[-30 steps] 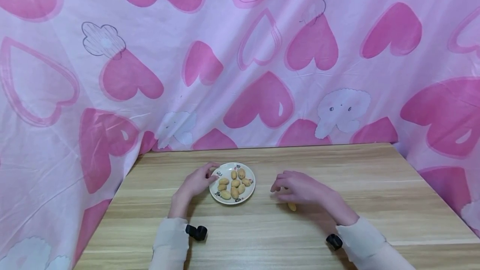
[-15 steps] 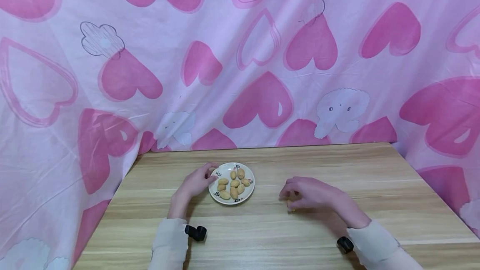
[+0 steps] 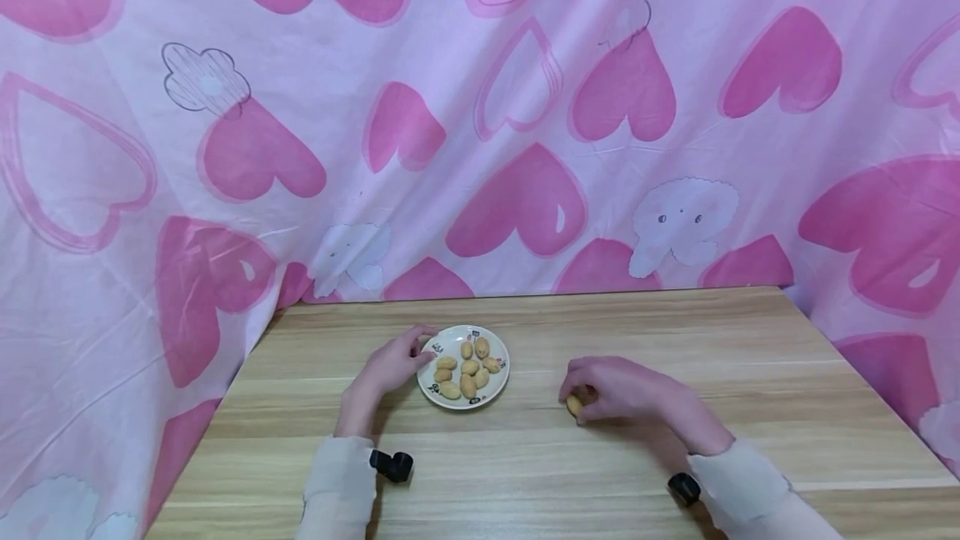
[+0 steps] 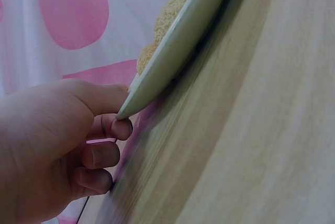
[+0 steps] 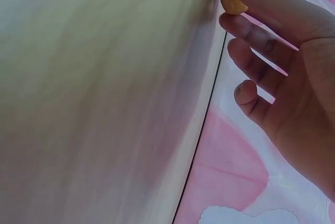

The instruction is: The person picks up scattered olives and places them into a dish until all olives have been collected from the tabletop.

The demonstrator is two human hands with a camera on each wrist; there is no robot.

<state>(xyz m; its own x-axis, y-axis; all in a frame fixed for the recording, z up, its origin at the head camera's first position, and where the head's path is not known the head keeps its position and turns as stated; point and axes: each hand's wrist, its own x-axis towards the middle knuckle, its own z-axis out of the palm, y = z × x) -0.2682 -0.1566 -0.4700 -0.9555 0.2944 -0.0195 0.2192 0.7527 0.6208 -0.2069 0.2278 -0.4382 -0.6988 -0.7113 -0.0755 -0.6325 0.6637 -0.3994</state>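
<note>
A small white plate (image 3: 435, 391) with dark and red printed marks stands on the table. Several tan oval nuts (image 3: 468, 386) with rough, netted shells lie on it; their exact kind is unclear. My left hand (image 3: 393, 363) pinches the plate's left rim, thumb (image 4: 107, 97) above and index finger (image 4: 121, 128) beneath. Right of the plate, my right hand (image 3: 618, 390) pinches a single tan nut (image 3: 573, 405) between thumb and fingertips, at or just above the tabletop. In the right wrist view that nut (image 5: 232, 0) sits at the thumb tip, and the other fingers curve loosely.
The wooden table (image 3: 510, 482) spreads around the plate and both hands. Behind it hangs a pink heart-patterned cloth (image 3: 517, 198), also falling along the left and right sides. A small black device (image 3: 393, 466) sits at each wrist.
My right hand has moved slightly right and down onto the loose nut and now pinches it. The left hand and plate have stayed in place.
</note>
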